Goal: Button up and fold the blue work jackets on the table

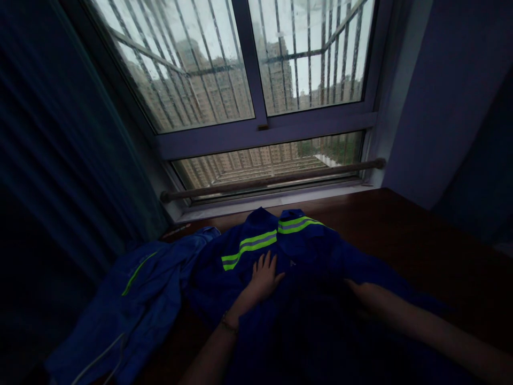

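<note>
Looks like a rm in a home, up high. There's a big window (208, 140) w/ bars (304, 54), a long blue curtain (60, 133), a brown wood top (368, 214) & tall bldgs (248, 158) outside.

A deep-blue jacket (308, 254) lies spread before you on a dark wooden surface (364, 214), its cloth rumpled. Lime-green bands (251, 244) with a grey centre cross its upper part on both sides of a gap, both slanting. A small pale mark (292, 263) sits below them. One sleeve (385, 275) stretches out to your right; the lower part, closest to you, sinks into shadow.
</note>
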Motion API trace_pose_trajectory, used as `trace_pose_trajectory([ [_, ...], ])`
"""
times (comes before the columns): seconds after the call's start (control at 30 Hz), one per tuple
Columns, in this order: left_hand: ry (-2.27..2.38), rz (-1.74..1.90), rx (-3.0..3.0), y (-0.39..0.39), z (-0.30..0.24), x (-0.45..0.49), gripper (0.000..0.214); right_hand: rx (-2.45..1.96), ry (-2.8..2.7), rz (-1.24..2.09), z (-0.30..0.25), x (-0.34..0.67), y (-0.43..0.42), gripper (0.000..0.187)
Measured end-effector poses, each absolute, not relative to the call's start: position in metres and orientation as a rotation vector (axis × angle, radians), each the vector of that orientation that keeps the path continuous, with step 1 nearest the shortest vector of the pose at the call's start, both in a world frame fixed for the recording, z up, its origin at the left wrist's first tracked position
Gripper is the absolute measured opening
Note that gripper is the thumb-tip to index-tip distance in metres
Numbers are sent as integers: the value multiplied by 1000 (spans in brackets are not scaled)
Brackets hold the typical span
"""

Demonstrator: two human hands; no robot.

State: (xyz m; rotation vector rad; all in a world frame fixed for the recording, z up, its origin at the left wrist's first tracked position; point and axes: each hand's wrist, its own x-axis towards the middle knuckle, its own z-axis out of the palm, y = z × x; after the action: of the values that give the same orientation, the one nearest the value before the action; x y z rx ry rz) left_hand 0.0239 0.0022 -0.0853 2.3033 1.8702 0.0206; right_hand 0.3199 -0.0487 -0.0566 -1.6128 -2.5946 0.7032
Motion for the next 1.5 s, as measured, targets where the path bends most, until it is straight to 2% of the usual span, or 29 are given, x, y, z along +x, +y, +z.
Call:
trace_pose_trajectory([
  [0.1, 1892, 17, 2335, 8, -103, 22, 66, -1511, -2846, 563, -45, 298, -66, 35],
  [0.17, 1853, -9, 2337, 11, -106, 19, 74, -1170, -2950, 682, -23, 295, -81, 27],
  [0.27, 1822, -55, 2350, 13, -107, 17, 84, -592, -3043, 1056, 8, 300, -93, 19],
  [0.33, 1816, -86, 2360, 15, -108, 17, 88, -376, -3113, 1398, 17, 302, -85, 15],
  [0.4, 1830, -112, 2359, 16, -110, 18, 89, -370, -3029, 1813, 16, 297, -65, 13],
  [0.43, 1836, -118, 2361, 16, -111, 18, 90, -464, -2904, 1945, 11, 292, -52, 19],
  [0.47, 1843, -119, 2367, 16, -112, 19, 90, -643, -2732, 1915, 4, 285, -38, 26],
  [0.5, 1844, -117, 2376, 15, -112, 19, 90, -838, -2573, 1740, -6, 277, -24, 33],
  [0.63, 1802, -130, 2415, 13, -113, 17, 95, -1420, -2372, 749, -60, 251, 29, 56],
  [0.77, 1711, -153, 2444, 12, -112, 9, 102, -1696, -2471, 349, -103, 261, 67, 66],
  [0.97, 1501, -124, 2476, 12, -109, -8, 110, -1495, -2647, 296, -114, 312, 85, 65],
  [1.1, 1361, -86, 2453, 22, -94, -17, 110, -1434, -2664, 266, -95, 316, 89, 55],
  [1.17, 1338, -66, 2423, 36, -82, -14, 96, -1481, -2598, 272, -81, 296, 97, 46],
  [1.3, 1775, 72, 2283, 70, -69, 19, 34, -1387, -2335, 299, -70, 228, 114, 27],
  [1.5, 2173, 393, 2264, 77, -116, 69, 35, -1391, -2151, 314, -108, 175, 124, 25],
])
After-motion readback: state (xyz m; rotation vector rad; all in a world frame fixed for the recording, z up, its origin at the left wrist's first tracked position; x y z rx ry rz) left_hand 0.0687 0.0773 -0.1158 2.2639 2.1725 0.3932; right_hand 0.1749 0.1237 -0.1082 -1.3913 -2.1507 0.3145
